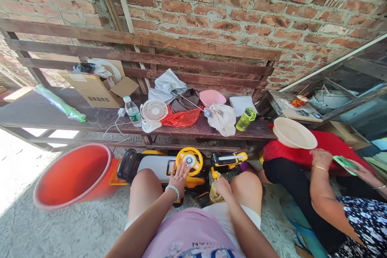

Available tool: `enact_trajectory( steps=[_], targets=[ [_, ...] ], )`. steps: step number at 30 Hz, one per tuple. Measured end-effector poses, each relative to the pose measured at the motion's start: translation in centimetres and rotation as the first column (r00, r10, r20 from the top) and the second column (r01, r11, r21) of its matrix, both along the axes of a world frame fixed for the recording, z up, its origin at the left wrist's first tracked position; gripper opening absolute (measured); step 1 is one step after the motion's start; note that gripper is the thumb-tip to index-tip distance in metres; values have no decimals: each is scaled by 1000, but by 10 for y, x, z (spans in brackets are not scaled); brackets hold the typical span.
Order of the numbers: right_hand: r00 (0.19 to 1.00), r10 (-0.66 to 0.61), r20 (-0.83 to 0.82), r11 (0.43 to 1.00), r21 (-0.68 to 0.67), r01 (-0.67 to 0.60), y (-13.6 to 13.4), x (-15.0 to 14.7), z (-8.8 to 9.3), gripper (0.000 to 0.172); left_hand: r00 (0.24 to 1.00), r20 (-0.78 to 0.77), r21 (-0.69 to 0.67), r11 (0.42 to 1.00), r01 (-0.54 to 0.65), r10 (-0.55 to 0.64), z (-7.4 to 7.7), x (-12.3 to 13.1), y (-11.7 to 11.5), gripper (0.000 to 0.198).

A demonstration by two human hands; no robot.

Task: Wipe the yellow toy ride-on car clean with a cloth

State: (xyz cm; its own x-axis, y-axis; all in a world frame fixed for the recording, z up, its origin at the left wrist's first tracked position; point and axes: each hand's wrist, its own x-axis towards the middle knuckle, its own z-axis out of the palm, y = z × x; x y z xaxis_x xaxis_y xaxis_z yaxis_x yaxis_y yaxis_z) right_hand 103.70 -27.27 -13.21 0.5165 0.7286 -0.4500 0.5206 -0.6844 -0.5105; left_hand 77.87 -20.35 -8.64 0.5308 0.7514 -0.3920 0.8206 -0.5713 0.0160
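A yellow-and-black toy ride-on car stands in front of my knees, with a yellow toy steering wheel on it. My left hand rests on the wheel's left side with its fingers spread. My right hand is just right of the wheel, its fingers closed around a crumpled tan cloth. A small yellow lever stands just above that cloth. The car's lower part is hidden by my legs.
A large orange-red tub lies at left. On the right, a seated co-worker's hands hold a green item near a red cushion and beige plate. Behind stands a wooden bench with bottles, bags and a fan.
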Motion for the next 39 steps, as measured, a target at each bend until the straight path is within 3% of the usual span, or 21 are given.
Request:
enact_trajectory(
  steps=[6, 11, 13, 17, 20, 23, 26, 30, 34, 39],
  targets=[
    [998, 50, -42, 997, -48, -52, -7, -12, 4, 21, 1000, 3, -6, 1000, 3, -3, -4, 0, 1, 116],
    [962, 194, -193, 980, -15, -201, -2, -51, 6, 16, 1000, 27, -3, 1000, -7, 7, -3, 0, 2, 112],
    [952, 124, -279, 992, 49, -115, 6, -70, 5, 8, 1000, 27, -19, 1000, -13, 14, -4, -1, 2, 111],
    [951, -49, -306, 986, 135, 95, 22, -84, 5, 35, 998, 63, -34, 999, -2, 4, -5, -4, 3, 112],
    [983, -72, -169, 930, 344, 127, 36, -79, 10, 49, 998, 70, -27, 1000, 8, -6, -6, -5, 3, 113],
    [999, -50, -11, 865, 500, 48, 55, -74, 14, 63, 998, 65, -17, 1000, 4, -2, -7, -4, 2, 116],
    [1000, -26, 3, 880, 475, 22, 75, -70, 14, 66, 997, 77, -17, 1000, 15, -13, -7, -5, 3, 116],
    [996, -47, -79, 901, 426, 77, 85, -63, 5, 57, 995, 98, -40, 999, 23, -19, -8, -7, 3, 116],
    [990, -31, -140, 868, 487, 96, 71, -63, -3, 55, 993, 114, -26, 1000, 1, 2, -11, -8, 1, 116],
    [962, -122, -244, 857, 463, 226, 49, -74, -6, 57, 994, 108, -25, 1000, 19, -16, -12, -8, 1, 117]
  ],
)
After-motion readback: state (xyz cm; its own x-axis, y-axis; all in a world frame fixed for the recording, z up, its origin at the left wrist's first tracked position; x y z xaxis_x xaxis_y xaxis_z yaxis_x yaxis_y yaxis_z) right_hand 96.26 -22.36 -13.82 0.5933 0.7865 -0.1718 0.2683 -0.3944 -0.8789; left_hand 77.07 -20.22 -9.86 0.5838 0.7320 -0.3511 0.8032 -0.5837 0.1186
